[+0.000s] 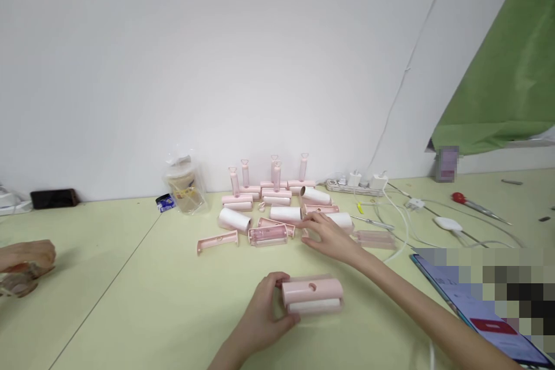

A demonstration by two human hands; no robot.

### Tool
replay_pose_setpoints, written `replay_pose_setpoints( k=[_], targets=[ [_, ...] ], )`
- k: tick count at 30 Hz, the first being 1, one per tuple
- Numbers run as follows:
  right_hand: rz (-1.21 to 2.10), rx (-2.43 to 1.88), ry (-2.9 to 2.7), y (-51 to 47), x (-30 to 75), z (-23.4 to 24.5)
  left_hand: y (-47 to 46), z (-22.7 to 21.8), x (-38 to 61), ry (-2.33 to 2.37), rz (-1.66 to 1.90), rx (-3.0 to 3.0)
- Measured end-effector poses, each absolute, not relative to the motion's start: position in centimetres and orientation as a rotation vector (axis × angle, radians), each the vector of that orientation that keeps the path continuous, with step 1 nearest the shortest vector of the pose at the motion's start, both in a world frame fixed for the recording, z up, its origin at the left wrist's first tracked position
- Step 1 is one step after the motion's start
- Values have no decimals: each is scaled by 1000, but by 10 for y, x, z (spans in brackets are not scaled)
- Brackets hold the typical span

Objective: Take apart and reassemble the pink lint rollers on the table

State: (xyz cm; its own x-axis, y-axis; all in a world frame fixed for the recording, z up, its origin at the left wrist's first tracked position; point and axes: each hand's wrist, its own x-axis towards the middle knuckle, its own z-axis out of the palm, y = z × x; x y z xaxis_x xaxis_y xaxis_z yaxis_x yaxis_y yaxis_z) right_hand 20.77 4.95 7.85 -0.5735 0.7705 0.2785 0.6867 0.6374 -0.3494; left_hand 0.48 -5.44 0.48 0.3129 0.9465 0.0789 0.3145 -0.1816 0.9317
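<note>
My left hand [264,315] grips the left end of a pink lint roller [312,295], which lies level with a white paper roll inside and an oval hole on top. My right hand [327,237] reaches forward over the table, thumb and fingers apart around a small pink piece [304,233]; I cannot see contact. Close by lie a pink cover with a clear pink handle [268,235], white paper rolls [285,214] and a loose pink cover [217,241]. Farther back stand several lint rollers [237,201] with upright handles.
A bagged cup [186,185] and a blue packet [165,202] are near the wall. A power strip [355,188] with white cables, a red-handled screwdriver [479,207] and a phone [468,306] occupy the right. Another person's hand [28,263] is at far left, near a black phone [53,199].
</note>
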Motion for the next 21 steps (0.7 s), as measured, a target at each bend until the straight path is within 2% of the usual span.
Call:
replay_pose_setpoints(
  k=[13,21],
  targets=[
    [4,-962,-2782,91,121,58,-53,0,5,1185,833,1761],
    [0,-993,-2783,95,129,61,-55,3,6,1212,819,1757]
  ],
)
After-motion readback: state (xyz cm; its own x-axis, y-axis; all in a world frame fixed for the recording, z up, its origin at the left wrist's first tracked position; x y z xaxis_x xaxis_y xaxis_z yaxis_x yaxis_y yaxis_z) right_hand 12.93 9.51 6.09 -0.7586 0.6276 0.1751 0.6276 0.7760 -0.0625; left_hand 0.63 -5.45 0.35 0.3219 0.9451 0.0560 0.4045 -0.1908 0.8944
